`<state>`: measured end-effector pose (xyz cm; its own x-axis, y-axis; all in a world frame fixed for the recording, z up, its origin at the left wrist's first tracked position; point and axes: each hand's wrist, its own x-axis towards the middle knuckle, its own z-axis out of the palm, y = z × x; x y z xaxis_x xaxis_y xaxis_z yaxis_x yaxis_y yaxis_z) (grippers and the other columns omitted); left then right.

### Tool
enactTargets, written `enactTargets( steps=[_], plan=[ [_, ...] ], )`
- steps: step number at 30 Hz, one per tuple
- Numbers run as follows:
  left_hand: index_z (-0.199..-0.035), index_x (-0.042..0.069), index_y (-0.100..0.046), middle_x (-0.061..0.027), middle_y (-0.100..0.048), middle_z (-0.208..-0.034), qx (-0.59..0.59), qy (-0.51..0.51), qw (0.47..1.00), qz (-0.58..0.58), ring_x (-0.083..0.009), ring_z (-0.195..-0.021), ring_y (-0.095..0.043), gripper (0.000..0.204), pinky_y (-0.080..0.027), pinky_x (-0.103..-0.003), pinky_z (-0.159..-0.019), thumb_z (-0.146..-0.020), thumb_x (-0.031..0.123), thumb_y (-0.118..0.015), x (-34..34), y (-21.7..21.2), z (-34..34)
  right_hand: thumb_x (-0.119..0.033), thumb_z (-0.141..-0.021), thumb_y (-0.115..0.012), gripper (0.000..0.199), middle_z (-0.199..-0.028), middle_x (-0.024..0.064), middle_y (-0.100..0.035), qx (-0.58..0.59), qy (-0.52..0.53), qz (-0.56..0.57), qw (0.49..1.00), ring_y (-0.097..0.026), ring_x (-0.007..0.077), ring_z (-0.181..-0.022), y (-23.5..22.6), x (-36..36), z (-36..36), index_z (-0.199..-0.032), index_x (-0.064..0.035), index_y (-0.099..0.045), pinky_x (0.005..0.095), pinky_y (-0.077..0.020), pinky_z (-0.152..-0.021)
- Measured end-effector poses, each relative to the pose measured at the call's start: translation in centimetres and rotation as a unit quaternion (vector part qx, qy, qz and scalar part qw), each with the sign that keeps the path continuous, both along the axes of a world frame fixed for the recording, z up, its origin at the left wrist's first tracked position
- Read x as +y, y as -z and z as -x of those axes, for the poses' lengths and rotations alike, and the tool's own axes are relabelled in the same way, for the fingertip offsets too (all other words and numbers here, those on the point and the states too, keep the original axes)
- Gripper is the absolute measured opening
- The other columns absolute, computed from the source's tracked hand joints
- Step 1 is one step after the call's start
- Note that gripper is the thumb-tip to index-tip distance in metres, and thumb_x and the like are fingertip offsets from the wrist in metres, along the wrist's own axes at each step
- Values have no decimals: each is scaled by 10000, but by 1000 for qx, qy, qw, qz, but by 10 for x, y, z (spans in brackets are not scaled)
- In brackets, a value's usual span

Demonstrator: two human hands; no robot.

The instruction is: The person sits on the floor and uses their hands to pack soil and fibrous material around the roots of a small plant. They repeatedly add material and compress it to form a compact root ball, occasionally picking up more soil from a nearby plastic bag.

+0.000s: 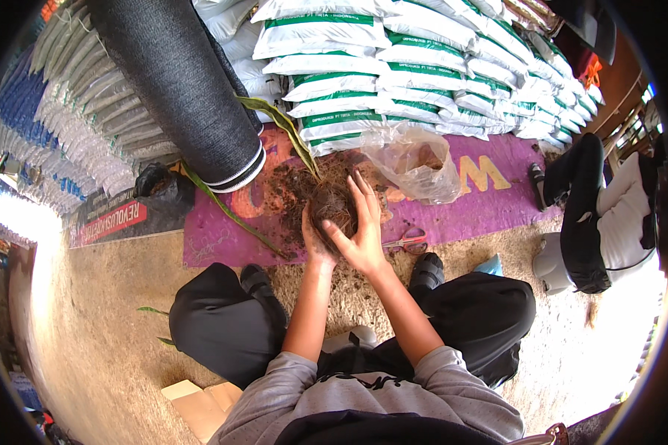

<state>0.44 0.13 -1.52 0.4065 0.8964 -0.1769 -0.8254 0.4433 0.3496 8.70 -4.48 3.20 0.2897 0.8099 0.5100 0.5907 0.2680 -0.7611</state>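
Observation:
A brown fibrous ball of roots or coconut fibre (pixel 334 206) sits between my two hands, over the purple sheet. My left hand (pixel 318 241) cups its left and near side. Against its right side presses my right hand (pixel 365 231), fingers long and thumb across the near face. A long green leaf with yellow edges (pixel 288 127) rises from the far side of the ball, leaning left. Dark loose soil (pixel 286 194) and fibres lie scattered around it. The ball's underside is hidden.
Right of my hands lie a clear plastic bag (pixel 423 172) with brown matter and red-handled scissors (pixel 408 240). To the left are another long leaf (pixel 234 213), a black bag (pixel 159 182) and a black mesh roll (pixel 178 89). Stacked sacks (pixel 334 81) stand behind; a person (pixel 601 200) sits right.

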Motion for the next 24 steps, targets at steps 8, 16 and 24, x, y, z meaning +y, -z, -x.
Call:
enactTargets(
  steps=[8,16,24],
  plan=[
    [-1188,72,-473,-86,-551,-1123,11,16,1000,-3,-223,-995,-562,460,-483,-367,-842,-921,412,-314,4,27,4,-313,-709,-650,590,-1223,236,-468,-59,-61,-25,996,-443,407,-1123,-3,7,4,-1166,29,-502,445,-357,-958],
    [-1230,46,-436,-99,-532,-1140,200,-82,976,7,-225,-1002,-555,476,-476,-359,-848,-933,402,-328,-2,1,1,-293,-715,-674,685,-1237,228,-454,44,-103,52,992,-453,351,-1142,16,17,-6,-1259,29,-411,412,-355,-973],
    [-1360,23,-279,-161,-302,-1384,254,-77,963,-56,-266,-1262,-322,698,-256,-389,-1039,-901,548,-307,-3,10,-2,-149,-655,-779,721,-1071,122,-591,377,-134,159,902,-576,179,-957,47,28,-28,-1260,-4,-415,308,-463,-845]
  ],
)
